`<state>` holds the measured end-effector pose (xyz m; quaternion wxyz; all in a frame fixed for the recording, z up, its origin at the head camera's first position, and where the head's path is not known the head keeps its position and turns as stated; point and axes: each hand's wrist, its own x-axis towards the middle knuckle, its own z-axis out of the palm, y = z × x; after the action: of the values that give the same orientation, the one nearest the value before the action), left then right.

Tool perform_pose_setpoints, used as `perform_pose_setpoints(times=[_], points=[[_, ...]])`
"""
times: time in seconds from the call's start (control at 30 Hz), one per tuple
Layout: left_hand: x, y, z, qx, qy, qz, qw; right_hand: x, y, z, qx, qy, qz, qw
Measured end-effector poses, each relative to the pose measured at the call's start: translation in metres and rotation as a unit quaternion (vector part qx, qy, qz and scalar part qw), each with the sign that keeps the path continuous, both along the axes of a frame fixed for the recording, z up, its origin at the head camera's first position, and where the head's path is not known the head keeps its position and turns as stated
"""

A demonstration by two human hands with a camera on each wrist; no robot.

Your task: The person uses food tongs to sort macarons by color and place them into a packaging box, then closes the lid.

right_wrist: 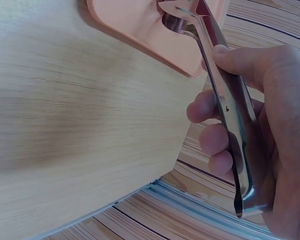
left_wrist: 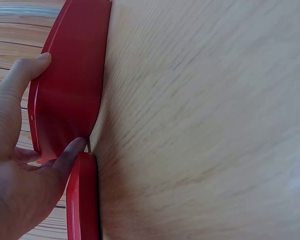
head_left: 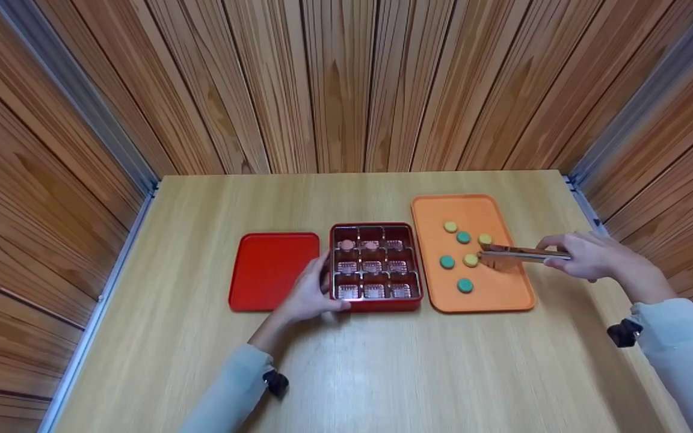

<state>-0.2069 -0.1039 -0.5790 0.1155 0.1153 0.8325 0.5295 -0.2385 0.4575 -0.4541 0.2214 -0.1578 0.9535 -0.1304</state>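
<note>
My right hand [head_left: 584, 255] grips shiny metal tongs [right_wrist: 222, 95], thumb on one arm and fingers curled round the other. Over the orange tray [head_left: 512, 294], the tong tips are close beside two yellow macarons [head_left: 470, 260]. Another yellow macaron [head_left: 450, 227] and three green macarons [head_left: 465, 285] also lie on that tray. With thumb on the front wall and fingers along the left side, my left hand [head_left: 309, 293] holds the near left corner of a dark red box [left_wrist: 72, 65]. Its clear insert has several compartments; pink macarons [head_left: 347, 245] sit in the back left and back middle ones.
A red lid [head_left: 271, 270] lies flat left of the box, partly behind my left hand. The orange tray stands close to the box's right side. Wood-patterned walls [head_left: 346, 90] rise behind and at both sides of the table [head_left: 346, 373].
</note>
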Motion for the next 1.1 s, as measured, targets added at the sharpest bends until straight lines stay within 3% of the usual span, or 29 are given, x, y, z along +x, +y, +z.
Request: perform_pose_setpoints(times=[0.53,1.1], points=[[0.001,-0.002,-0.003,0.02,-0.012,0.002,0.9997,-0.003,-0.006,0.018,0.004,0.032,0.021,0.999],[0.001,0.0,-0.002,0.002,-0.009,0.005,0.9999,-0.01,-0.039,0.04,0.014,0.076,0.042,0.996]])
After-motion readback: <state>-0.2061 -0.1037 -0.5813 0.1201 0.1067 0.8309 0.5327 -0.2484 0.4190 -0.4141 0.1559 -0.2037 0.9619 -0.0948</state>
